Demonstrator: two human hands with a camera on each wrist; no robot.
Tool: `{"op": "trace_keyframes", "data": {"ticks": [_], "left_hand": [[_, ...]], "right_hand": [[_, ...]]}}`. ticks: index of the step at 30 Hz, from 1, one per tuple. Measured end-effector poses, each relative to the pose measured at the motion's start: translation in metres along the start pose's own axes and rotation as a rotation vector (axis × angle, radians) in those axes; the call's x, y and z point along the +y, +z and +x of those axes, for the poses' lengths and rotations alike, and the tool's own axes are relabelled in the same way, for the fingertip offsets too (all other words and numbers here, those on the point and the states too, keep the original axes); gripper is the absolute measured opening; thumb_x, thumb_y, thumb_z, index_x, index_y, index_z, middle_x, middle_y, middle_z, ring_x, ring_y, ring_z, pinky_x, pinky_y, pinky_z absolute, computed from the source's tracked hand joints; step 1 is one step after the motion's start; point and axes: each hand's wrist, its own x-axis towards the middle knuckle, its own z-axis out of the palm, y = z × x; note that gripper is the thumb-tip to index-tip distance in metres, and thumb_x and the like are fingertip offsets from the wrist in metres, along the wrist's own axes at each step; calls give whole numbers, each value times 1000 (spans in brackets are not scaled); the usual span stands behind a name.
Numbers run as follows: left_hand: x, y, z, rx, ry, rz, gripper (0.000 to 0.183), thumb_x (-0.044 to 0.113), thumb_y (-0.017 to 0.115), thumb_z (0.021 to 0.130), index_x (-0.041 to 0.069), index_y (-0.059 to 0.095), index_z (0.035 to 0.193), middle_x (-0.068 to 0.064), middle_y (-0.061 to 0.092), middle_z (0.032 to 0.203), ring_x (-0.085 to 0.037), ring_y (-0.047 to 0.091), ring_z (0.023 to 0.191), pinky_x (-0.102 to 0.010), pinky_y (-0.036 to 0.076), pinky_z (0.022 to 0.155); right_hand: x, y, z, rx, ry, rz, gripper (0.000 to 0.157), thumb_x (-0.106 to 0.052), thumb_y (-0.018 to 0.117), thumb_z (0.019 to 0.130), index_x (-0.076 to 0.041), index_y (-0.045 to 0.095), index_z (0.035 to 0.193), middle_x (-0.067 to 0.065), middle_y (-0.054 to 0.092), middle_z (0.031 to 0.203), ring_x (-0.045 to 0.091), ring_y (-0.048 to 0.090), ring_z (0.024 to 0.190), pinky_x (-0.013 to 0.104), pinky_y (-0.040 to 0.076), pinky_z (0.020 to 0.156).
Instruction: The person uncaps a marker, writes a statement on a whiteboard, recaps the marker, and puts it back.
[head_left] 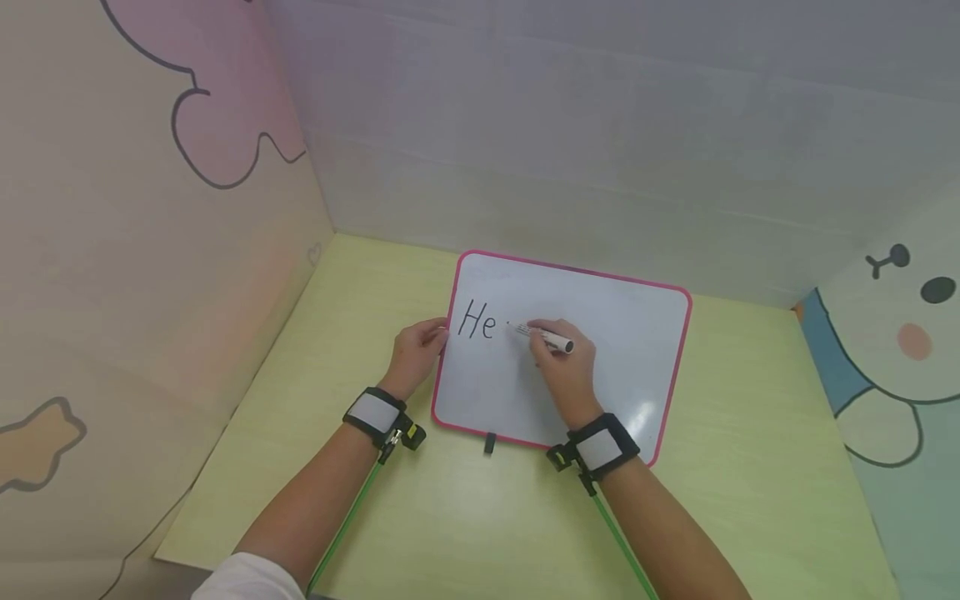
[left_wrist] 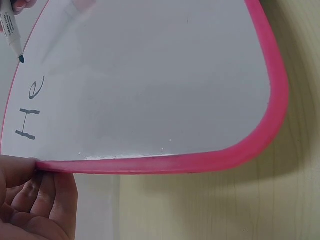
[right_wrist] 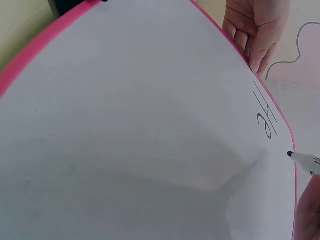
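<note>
A whiteboard [head_left: 600, 367] with a pink frame lies on the table, the letters "He" [head_left: 477, 321] written in black near its left side. My left hand [head_left: 417, 354] pinches the board's left edge, thumb on top and fingers beneath, as the left wrist view shows. Over the upper middle of the board, my right hand [head_left: 566, 358] grips a white marker [head_left: 557, 340]. The marker's dark tip [right_wrist: 290, 154] points left, just right of the "e" and close over the board.
The pale yellow table [head_left: 765, 417] extends around the board. A small black tab [head_left: 490, 443] sits at the board's lower edge. Behind stands a pale wall [head_left: 562, 150], with cartoon-printed walls [head_left: 225, 275] at either side. Green cords run from both wrist straps.
</note>
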Motion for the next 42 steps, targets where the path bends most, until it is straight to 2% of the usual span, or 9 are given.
{"op": "trace_keyframes", "data": {"ticks": [7,9,17,23,29,42], "left_hand": [[0,-1,0,-2,-3,11,32,16,55,94,5,60,123,-10,63,113,-15,60,99,-26,52,81],[0,-1,0,-2,-1,8,32,16,55,94,4,60,123,-10,63,113,-15,60,99,-26,52,81],[0,1,0,-9,3,-12,31,16,56,93,4,60,122,-10,63,112,-14,60,97,-26,52,80],[1,1,0,-9,2,-10,32,16,56,93,4,60,122,-10,63,112,-14,60,99,-26,52,81],[1,0,0,-11,6,-16,32,16,56,93,4,60,122,-10,63,112,-14,60,99,-26,52,81],[2,0,-1,-17,4,-21,32,17,56,93,5,60,123,-10,62,115,-15,59,101,-27,51,84]], "right_hand": [[-29,-10,-1,-68,-2,-16,17,-6,59,88,1,69,100,4,59,79,8,52,60,15,43,49],[-28,-10,-1,-80,-10,-26,18,-5,58,88,2,68,102,5,60,81,8,52,61,16,44,49],[12,-2,2,-91,-18,-7,22,-21,61,90,-11,68,108,-2,60,88,10,53,66,19,48,50],[15,-2,5,-85,-29,-9,26,-29,59,91,-14,68,109,-6,58,89,9,53,66,22,50,50],[16,-1,6,-72,-40,-38,26,-29,59,91,-12,68,110,-6,58,89,8,53,64,22,48,50],[15,0,7,-83,-20,-15,26,-27,59,91,-12,67,110,-8,58,90,8,53,64,22,49,50]]}}
